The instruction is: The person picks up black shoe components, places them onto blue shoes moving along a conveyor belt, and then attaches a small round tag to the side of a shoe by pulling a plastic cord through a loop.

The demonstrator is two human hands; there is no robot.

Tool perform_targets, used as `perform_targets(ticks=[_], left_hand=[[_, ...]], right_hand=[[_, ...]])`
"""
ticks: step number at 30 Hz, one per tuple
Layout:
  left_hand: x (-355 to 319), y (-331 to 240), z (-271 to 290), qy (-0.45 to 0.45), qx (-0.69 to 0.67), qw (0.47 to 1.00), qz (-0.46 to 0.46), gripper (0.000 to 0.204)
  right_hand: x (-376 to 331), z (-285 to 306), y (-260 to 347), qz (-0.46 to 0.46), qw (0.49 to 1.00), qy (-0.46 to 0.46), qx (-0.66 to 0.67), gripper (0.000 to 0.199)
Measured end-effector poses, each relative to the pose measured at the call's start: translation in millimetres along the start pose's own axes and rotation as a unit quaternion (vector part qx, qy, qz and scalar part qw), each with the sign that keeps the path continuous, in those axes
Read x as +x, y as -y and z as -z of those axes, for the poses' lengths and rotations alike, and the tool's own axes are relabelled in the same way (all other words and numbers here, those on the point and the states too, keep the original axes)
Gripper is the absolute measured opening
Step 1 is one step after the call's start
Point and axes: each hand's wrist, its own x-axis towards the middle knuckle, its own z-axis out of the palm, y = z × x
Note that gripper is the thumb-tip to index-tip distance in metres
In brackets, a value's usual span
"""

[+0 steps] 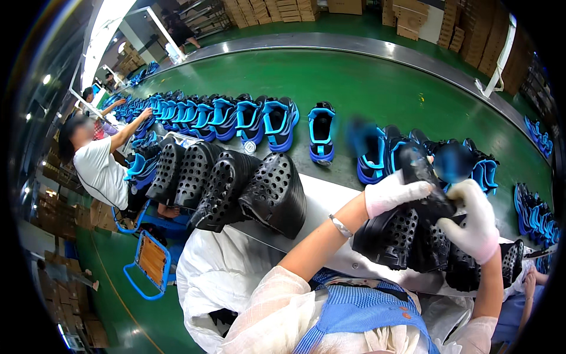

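Both my hands wear white gloves. A black shoe-shaped piece (425,180) is held up between them, above the near edge of the bench; its exact kind is hard to make out. My left hand (396,193) is closed on its left side, thumb across it. Around its lower right part curl the fingers of my right hand (474,221). Just below stand several black perforated clog-like pieces (392,239), partly hidden by my hands. More such thick black perforated pieces (276,192) stand in a row to the left of my left forearm.
Black-and-blue sneakers (277,127) line the green conveyor belt (383,76), with one sneaker (321,133) standing apart. Further sneakers (377,156) sit beyond my hands, some blurred. Another person (100,165) reaches over the belt at left. A blue-framed chair (152,262) stands behind.
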Motion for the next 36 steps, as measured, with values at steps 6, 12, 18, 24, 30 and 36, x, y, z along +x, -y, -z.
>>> perform_targets(ticks=[6,12,18,24,30,36], left_hand=[[-15.8,10.9,14.4,-0.202,-0.103,0.974,0.017,0.040],[-21.2,39.5,37.1,-0.208,-0.205,0.956,-0.039,0.034],[-25.6,38.7,48.1,-0.244,-0.180,0.953,0.025,0.031],[-19.4,63.1,74.7,-0.288,0.450,0.845,0.016,0.050],[-13.0,68.7,102.6,-0.293,0.605,0.728,0.136,0.035],[35.4,51.7,106.8,-0.176,0.615,0.680,0.359,0.039]], right_hand=[[28.9,-27.0,-8.2,-0.060,0.997,0.045,-0.009,0.036],[45.9,-62.3,-20.7,-0.035,0.982,0.068,-0.173,0.031],[69.0,-63.6,-37.0,-0.042,0.983,0.112,-0.139,0.032],[118.6,-70.8,-80.5,-0.045,0.975,0.160,-0.145,0.033],[195.6,-119.9,-69.2,-0.104,0.929,0.287,-0.210,0.036],[197.8,-198.3,-102.0,-0.122,0.931,0.251,-0.237,0.024]])
